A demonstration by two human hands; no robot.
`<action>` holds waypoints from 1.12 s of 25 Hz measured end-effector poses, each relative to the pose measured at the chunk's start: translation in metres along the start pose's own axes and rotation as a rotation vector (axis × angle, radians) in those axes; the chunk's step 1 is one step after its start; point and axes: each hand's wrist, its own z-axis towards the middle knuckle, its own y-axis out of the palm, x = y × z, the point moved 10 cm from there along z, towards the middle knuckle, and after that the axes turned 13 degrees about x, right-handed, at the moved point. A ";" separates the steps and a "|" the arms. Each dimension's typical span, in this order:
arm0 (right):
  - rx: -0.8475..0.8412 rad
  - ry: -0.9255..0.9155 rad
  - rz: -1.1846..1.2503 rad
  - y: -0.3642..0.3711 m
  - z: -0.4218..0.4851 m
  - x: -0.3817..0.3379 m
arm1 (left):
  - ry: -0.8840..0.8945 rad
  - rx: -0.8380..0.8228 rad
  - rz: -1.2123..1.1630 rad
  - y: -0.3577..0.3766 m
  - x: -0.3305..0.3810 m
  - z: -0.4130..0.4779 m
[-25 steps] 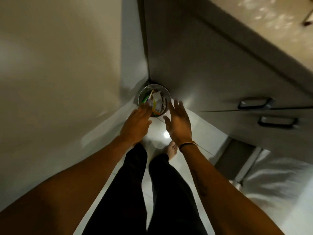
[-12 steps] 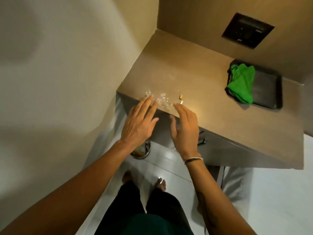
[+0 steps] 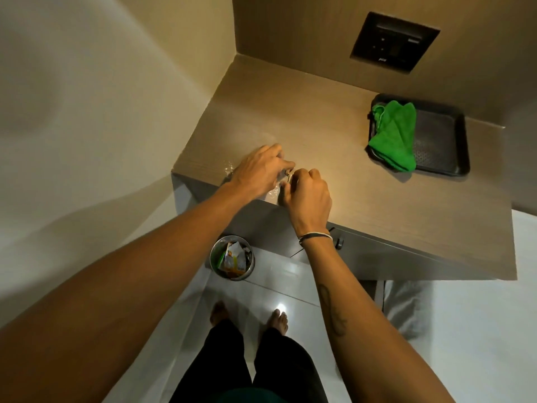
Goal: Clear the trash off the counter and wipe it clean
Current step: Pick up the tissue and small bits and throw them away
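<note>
My left hand (image 3: 258, 170) and my right hand (image 3: 308, 193) meet over the front left corner of the wooden counter (image 3: 334, 158). Their fingertips pinch together around small bits of trash (image 3: 288, 177), mostly hidden by the fingers. A clear crinkled wrapper (image 3: 228, 170) shines on the counter beside and under my left hand. On the floor below the counter edge stands a small round metal bin (image 3: 232, 257) holding paper wrappers. A green cloth (image 3: 393, 138) lies at the counter's far right.
The green cloth rests in a black tray (image 3: 441, 141). A dark switch panel (image 3: 395, 42) is set in the back wall. A wall closes the left side. Grey drawers with a handle (image 3: 338, 242) sit under the counter. My bare feet stand on the white tiled floor.
My hands rose from the bin on the floor to the counter edge. They went from flat and open to pinched together on the small bits of trash.
</note>
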 end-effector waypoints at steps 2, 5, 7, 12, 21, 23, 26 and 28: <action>0.012 -0.011 -0.013 0.005 0.003 0.003 | 0.035 0.022 0.010 0.004 0.000 0.002; 0.026 -0.069 -0.046 0.009 0.007 0.004 | 0.076 0.070 0.012 0.001 0.002 0.003; 0.045 -0.078 -0.040 0.006 0.009 0.004 | 0.062 0.090 0.002 -0.002 0.001 0.001; 0.129 -0.113 0.179 -0.017 -0.037 -0.023 | -0.304 0.428 -0.148 -0.033 -0.044 -0.079; -0.486 -0.145 0.167 0.169 -0.233 0.007 | -1.054 0.315 -0.248 0.124 -0.120 -0.379; -0.570 -0.135 0.141 0.216 -0.252 0.027 | -1.108 0.250 -0.289 0.173 -0.127 -0.402; -0.643 -0.204 0.087 0.298 -0.274 0.055 | -1.169 0.219 -0.319 0.253 -0.150 -0.409; -0.633 -0.235 0.037 0.361 -0.280 0.072 | -1.187 0.184 -0.289 0.319 -0.174 -0.408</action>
